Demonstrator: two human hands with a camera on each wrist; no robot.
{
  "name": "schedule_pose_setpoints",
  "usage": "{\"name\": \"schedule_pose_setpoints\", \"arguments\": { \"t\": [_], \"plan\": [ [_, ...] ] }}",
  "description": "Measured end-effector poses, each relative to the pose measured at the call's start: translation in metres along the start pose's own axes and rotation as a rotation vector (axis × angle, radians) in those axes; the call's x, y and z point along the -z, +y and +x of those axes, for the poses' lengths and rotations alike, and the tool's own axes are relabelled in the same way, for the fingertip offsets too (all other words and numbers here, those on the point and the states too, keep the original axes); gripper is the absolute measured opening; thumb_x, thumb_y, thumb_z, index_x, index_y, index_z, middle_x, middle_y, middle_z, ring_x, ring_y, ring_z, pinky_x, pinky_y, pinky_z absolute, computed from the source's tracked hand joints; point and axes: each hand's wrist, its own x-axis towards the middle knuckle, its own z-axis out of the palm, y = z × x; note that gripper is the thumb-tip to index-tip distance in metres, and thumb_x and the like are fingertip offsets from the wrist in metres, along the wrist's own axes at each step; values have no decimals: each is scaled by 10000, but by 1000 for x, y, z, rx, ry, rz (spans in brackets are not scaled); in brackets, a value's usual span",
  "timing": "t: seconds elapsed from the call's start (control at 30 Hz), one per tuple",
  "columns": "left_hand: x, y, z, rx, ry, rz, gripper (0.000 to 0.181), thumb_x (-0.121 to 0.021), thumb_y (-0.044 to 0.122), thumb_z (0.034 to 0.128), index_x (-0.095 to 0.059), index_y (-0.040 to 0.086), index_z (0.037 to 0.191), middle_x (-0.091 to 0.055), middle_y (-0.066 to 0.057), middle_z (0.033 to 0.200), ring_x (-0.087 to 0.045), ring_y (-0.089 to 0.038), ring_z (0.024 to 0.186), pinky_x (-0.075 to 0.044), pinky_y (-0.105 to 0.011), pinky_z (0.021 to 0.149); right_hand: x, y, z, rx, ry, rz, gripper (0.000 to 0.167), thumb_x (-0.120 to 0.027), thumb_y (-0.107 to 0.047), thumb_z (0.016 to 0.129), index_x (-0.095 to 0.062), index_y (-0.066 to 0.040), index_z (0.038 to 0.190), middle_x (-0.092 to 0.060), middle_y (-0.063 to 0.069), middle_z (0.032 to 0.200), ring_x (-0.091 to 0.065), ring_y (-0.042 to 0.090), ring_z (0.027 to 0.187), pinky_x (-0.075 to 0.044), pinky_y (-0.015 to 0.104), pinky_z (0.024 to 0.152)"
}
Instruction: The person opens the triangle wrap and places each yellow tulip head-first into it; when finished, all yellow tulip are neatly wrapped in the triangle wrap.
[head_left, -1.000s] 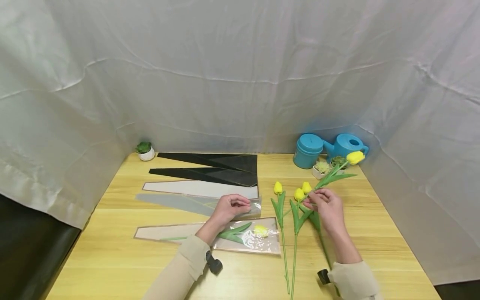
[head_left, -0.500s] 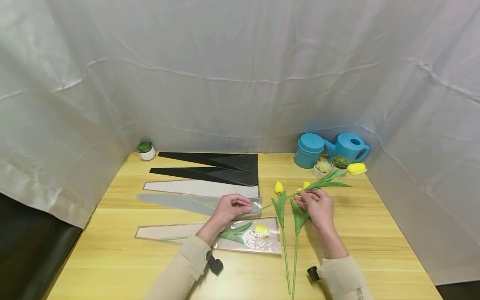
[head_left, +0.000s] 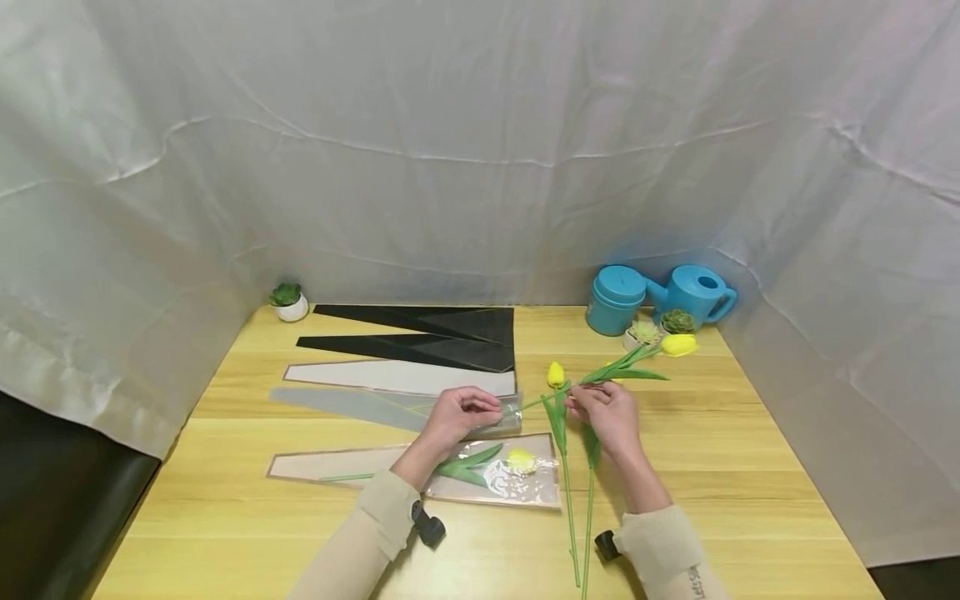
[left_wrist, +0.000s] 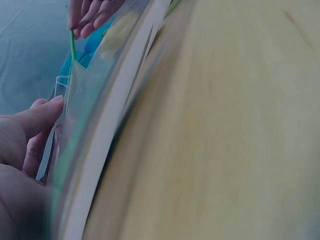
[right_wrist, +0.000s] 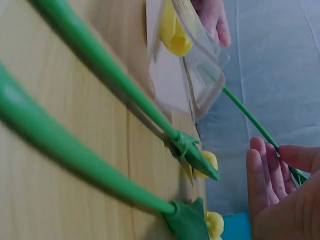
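My right hand (head_left: 607, 412) pinches the green stem of a yellow artificial tulip (head_left: 679, 345) between thumb and fingers. The tulip slants, its bloom up to the right and its stem running left into the mouth of a grey translucent flower sleeve (head_left: 330, 403). At that mouth my left hand (head_left: 465, 412) pinches the clear film. The right wrist view shows the stem (right_wrist: 247, 114) entering the film. Below lies a pinkish sleeve (head_left: 337, 463) with another tulip (head_left: 521, 461) inside. A loose tulip (head_left: 556, 375) lies beneath the held stem; other blooms are mostly hidden by my right hand.
Two black sleeves (head_left: 480, 323) and a white sleeve (head_left: 420, 377) lie behind the grey one. At the back right stand a blue canister (head_left: 615, 302), a blue watering can (head_left: 693, 296) and small potted succulents (head_left: 642, 335). Another potted succulent (head_left: 289, 302) stands back left.
My right hand has moved left, sliding the tulip's stem into the grey sleeve; the bloom has shifted left and slightly down. My left hand keeps its place at the sleeve's mouth.
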Motion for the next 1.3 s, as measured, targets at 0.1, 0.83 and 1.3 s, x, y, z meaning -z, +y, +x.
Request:
{"name": "schedule_pose_setpoints", "arguments": {
  "t": [0.1,0.83,1.3],
  "plan": [
    [0,1,1,11,1,-4,261,-863,-2,808,-760,-57,1041,-796,-119,947,-703,-116,811,-560,-202,741,-6,3,1,-4,-3,-23,274,-678,-88,1009,-605,84,1209,-737,267,1164,-780,185,891,-632,319,843],
    [-15,4,5,-39,-1,-46,225,-864,10,808,-769,-13,1011,-792,25,890,-679,-111,801,-520,-193,697,-35,12,2,-53,-59,-31,239,-705,-69,982,-664,67,1174,-765,220,1116,-734,161,803,-621,244,706],
    [-20,4,7,-74,-1,-65,224,-850,4,826,-759,-44,1024,-788,11,887,-677,-103,790,-524,-200,700,-44,16,4,-107,-46,-67,233,-711,-117,987,-717,66,1131,-790,150,986,-696,112,694,-610,245,631]
  ]
}}
